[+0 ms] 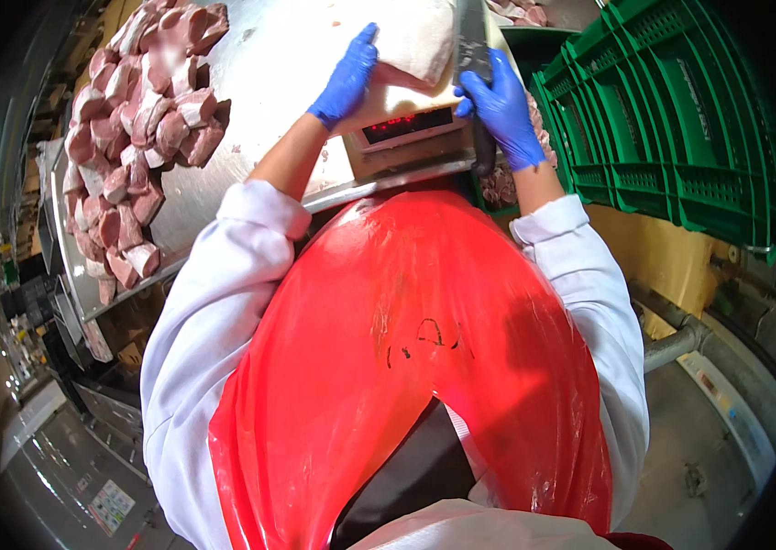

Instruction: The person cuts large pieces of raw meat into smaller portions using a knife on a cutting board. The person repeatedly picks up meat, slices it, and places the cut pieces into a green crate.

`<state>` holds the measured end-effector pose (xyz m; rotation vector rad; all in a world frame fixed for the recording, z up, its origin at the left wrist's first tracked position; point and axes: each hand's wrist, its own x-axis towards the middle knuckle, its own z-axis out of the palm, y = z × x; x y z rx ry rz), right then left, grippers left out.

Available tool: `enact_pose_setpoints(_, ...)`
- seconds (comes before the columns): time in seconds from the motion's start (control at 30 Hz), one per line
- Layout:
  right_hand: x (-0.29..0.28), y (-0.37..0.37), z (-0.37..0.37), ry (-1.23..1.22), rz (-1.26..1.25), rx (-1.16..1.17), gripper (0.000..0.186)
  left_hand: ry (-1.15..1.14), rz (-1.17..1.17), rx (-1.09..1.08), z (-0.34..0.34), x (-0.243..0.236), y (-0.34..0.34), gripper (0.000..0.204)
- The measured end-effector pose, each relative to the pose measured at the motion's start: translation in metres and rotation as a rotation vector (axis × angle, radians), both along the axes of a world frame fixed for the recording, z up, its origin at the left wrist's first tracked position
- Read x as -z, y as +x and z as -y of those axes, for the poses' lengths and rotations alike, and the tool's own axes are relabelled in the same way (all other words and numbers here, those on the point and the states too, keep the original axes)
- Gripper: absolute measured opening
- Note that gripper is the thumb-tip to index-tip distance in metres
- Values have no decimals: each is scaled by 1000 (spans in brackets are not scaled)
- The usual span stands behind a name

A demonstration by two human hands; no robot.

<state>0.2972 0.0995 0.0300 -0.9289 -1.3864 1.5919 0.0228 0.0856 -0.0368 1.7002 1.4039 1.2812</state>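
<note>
Head view: red digits [395,123] light a display [432,119] near the meat [415,46]

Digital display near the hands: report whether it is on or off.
On: the digital display glows with red characters on its dark face, below the pale slab in the picture.

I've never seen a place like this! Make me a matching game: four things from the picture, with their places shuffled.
Things:
1. large pale slab of meat
2. long dark knife
3. green plastic crates
4. heap of pink meat chunks

Places:
A. in the blue-gloved right hand
B. on the silver metal table, at the person's left
C. between the blue-gloved left hand and the knife
D. right of the right hand

Pairs: 1-C, 2-A, 3-D, 4-B
</note>
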Motion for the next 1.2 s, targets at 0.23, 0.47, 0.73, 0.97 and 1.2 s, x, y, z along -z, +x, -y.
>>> enact_pose_setpoints(0.23,-26,-101,-20,689,629,75,83,137,395,-456,34,-18,-69,60)
enact_pose_setpoints(0.47,-41,-121,17,578,931,1,78,337,370,-480,25,-23,-85,46)
enact_pose_setpoints(0.73,-42,-51,138,466,1083,-194,79,209,440,-460,3,-11,-78,39)
enact_pose_setpoints(0.97,-85,-5,170,246,858,-16,76,-66,-229,-178,20,-70,-17,43)
enact_pose_setpoints(1.2,-84,-93,44,238,733,63,75,-159,-313,-195,18,-50,-27,33)
